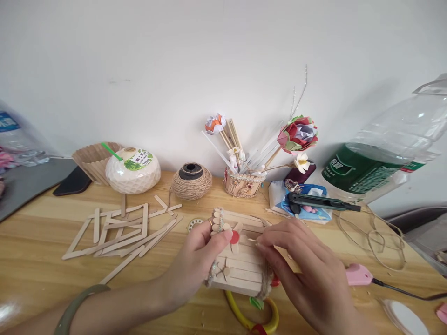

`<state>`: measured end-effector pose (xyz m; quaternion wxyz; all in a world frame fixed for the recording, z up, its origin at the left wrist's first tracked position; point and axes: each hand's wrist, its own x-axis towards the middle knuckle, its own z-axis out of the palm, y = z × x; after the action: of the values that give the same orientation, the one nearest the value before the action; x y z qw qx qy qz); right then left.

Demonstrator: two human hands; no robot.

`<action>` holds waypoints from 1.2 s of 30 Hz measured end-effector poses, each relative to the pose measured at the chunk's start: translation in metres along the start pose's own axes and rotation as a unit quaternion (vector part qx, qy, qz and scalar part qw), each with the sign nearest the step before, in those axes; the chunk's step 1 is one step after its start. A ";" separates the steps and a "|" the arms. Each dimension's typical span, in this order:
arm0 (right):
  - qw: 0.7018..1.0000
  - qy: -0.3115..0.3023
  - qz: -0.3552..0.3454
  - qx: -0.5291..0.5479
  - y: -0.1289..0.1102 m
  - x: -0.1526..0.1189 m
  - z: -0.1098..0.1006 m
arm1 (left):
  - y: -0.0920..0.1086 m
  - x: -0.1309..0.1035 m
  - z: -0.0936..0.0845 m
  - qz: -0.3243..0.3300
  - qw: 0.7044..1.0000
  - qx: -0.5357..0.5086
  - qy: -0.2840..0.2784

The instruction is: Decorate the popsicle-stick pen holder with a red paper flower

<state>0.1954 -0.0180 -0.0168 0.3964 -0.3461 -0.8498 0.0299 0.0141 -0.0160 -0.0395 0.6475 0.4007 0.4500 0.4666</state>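
My left hand [202,258] pinches a small red-dotted stick ornament [235,236] over the popsicle-stick panel [240,265] on the table [42,232]. My right hand [307,274] steadies the panel's edge, fingers curled, seemingly pinching something tiny. A tilt could set it crooked.

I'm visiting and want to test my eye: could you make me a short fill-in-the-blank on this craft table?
1. Both hands, left hand and right hand, touch a panel made of wooden ____.
2. The twine ball sits left of the ____ holding paper flowers.
3. The glue gun beside the right hand is ____ in colour.

Missing words: sticks; basket; pink
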 end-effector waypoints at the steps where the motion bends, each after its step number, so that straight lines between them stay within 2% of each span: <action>1: 1.000 -0.001 -0.011 -0.009 0.000 0.000 0.000 | 0.000 0.000 0.000 0.000 1.000 0.002 -0.001; 7: 0.998 -0.043 -0.036 -0.024 -0.003 -0.002 0.004 | -0.004 0.000 -0.002 0.007 1.000 0.012 -0.014; 22: 0.999 -0.015 -0.018 -0.023 0.001 -0.007 0.006 | -0.002 0.000 0.001 -0.005 1.000 0.022 0.007; 36: 0.997 -0.033 -0.064 -0.036 0.007 -0.013 0.002 | -0.002 -0.004 0.000 -0.028 0.999 0.030 -0.003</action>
<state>0.2042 -0.0203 -0.0293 0.3565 -0.3038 -0.8834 -0.0146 0.0140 -0.0203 -0.0405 0.6493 0.4085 0.4728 0.4337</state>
